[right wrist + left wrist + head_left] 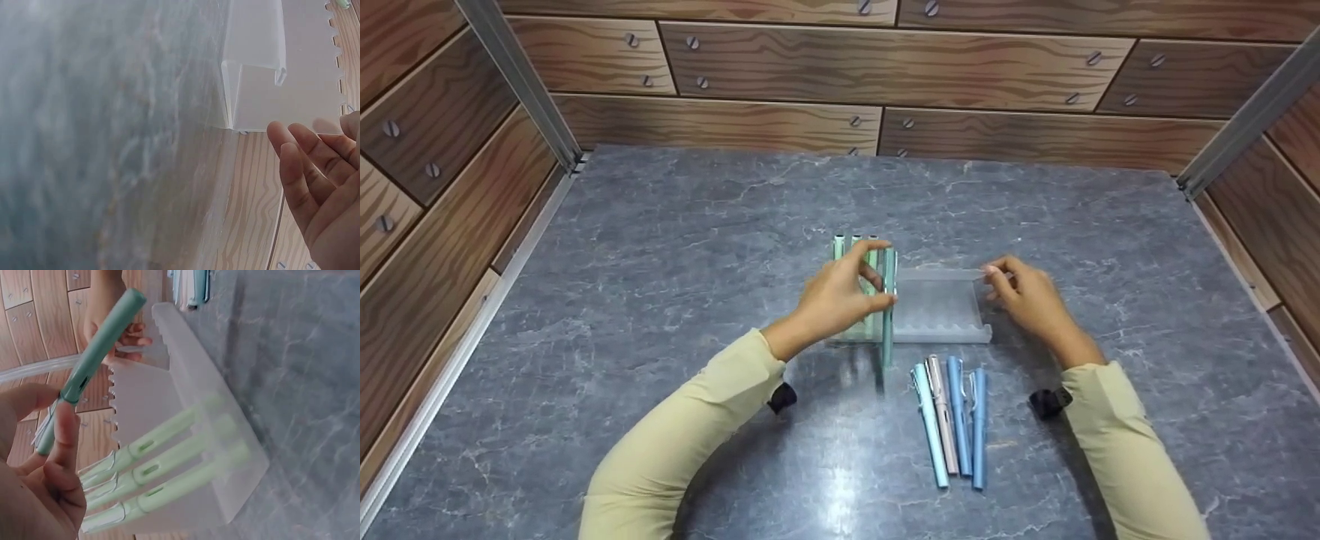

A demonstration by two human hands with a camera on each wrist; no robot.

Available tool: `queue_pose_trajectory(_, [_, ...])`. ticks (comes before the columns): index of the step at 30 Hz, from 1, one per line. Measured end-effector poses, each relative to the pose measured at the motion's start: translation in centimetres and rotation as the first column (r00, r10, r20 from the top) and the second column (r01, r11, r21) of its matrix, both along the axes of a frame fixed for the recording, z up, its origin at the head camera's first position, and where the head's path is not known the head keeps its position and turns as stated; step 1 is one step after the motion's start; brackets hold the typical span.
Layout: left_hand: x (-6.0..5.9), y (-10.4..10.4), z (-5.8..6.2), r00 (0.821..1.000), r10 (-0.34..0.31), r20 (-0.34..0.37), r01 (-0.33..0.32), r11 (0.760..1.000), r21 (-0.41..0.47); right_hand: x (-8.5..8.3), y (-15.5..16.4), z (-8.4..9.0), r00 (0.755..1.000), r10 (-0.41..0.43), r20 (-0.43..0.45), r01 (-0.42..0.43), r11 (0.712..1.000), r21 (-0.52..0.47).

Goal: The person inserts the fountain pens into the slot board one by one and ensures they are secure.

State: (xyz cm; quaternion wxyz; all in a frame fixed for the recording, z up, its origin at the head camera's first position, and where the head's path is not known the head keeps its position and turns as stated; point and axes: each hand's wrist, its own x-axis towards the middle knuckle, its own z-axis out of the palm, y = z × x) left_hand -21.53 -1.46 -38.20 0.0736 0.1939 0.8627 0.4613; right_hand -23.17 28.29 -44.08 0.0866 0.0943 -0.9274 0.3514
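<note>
My left hand [840, 300] pinches a teal pen [104, 346] between thumb and fingers, over the clear plastic pen tray [941, 300]. Three light green pens [163, 467] lie side by side in the notches at the tray's left end, partly behind the left hand in the head view. At the tray's far right corner, my right hand [1027, 296] pinches the edge with thumb and index finger. Its other fingers [306, 180] are loosely bent beside the edge in the right wrist view.
In front of the tray, a light blue pen [930, 427], a pinkish-grey pen [942, 416] and two darker blue pens [979, 431] lie in a row on the grey marbled table [697, 225]. Wood-patterned walls [885, 67] stand around the table's back and sides.
</note>
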Motion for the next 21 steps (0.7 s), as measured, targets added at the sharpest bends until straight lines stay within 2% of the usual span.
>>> queue_pose_trajectory(4, [-0.5,0.2,0.4,0.995,0.044,-0.086,-0.044,0.999,0.002,0.0,0.1,0.0,1.000,0.001,0.003,-0.001,1.000,0.004])
queue_pose_trajectory(10, [-1.0,0.6,0.3,0.977,0.075,-0.200,-0.088,0.995,-0.056,-0.1,0.1,0.0,1.000,-0.005,-0.002,0.005,1.000,-0.002])
queue_pose_trajectory(16, [-1.2,1.1,-0.5,0.948,0.099,-0.304,-0.131,0.988,-0.087,-0.1,0.0,-0.1,1.000,-0.010,-0.003,0.010,1.000,0.001])
queue_pose_trajectory(21, [-1.3,1.5,-1.3,0.917,0.094,-0.387,-0.156,0.979,-0.133,0.0,0.0,-0.1,1.000,-0.007,0.000,0.007,1.000,0.000])
